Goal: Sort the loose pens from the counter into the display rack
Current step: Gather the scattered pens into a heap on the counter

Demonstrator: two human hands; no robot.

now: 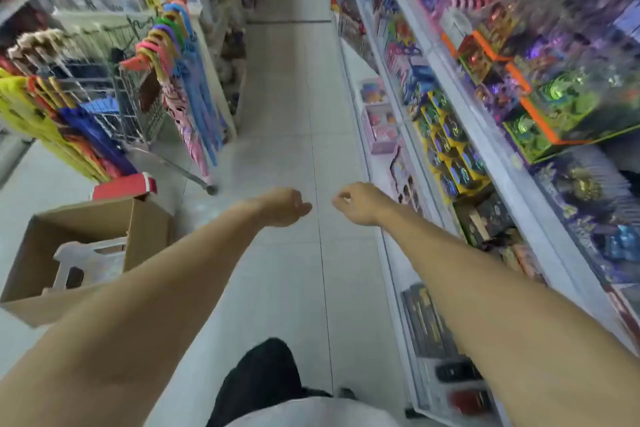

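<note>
Both my arms stretch forward over a shop aisle. My left hand (pixel 284 206) has its fingers curled under and nothing shows in it. My right hand (pixel 358 203) is curled the same way, close beside the left, and holds nothing that I can see. No pens, counter or pen display rack appear in this view. The picture is blurred by motion.
White shelves (pixel 460 107) packed with boxed toys run along the right. On the left stand a wire cart (pixel 114 94), hanging coloured goods (pixel 166 42) and an open cardboard box (pixel 86 246) with a white plastic stool inside. The tiled floor (pixel 277 114) runs ahead between them.
</note>
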